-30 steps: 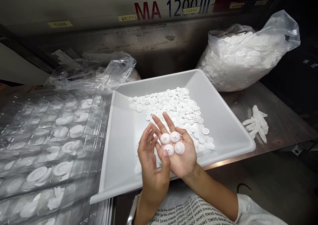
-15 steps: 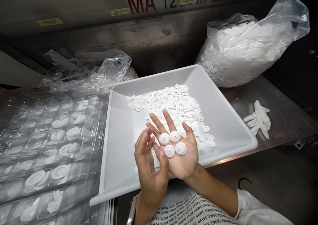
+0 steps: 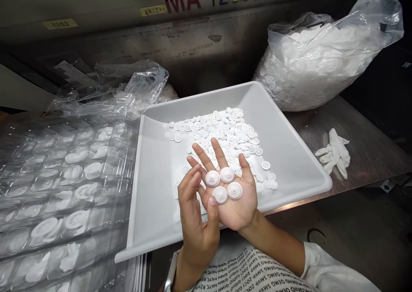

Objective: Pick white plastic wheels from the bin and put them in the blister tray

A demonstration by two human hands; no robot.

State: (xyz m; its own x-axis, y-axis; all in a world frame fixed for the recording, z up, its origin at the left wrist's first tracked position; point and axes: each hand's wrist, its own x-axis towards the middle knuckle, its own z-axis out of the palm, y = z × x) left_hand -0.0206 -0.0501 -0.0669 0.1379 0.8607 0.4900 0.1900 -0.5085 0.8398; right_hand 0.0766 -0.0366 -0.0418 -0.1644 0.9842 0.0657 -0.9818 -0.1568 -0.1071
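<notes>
Leftward, a stack of clear blister trays holds white discs in rows of pockets, with a crumpled plastic bag behind it. Next comes my left hand, a watch at its wrist; its fingers curl loosely, gripping nothing, and its thumb rests just beside the lowest disc. At centre, my right hand lies palm up, its fingers spread and relaxed, not clenched. Four white plastic toothed discs sit flat on that palm in a loose diamond, below the finger bases and clear of the fingertips. Beneath both hands, a white tray carries a scattered layer of loose discs, most of them beyond my fingertips. To the right, a full plastic bag of discs stands on a steel bench, with crumpled white gloves lying on the metal. Above everything, a machine panel reads "MA 1200".
</notes>
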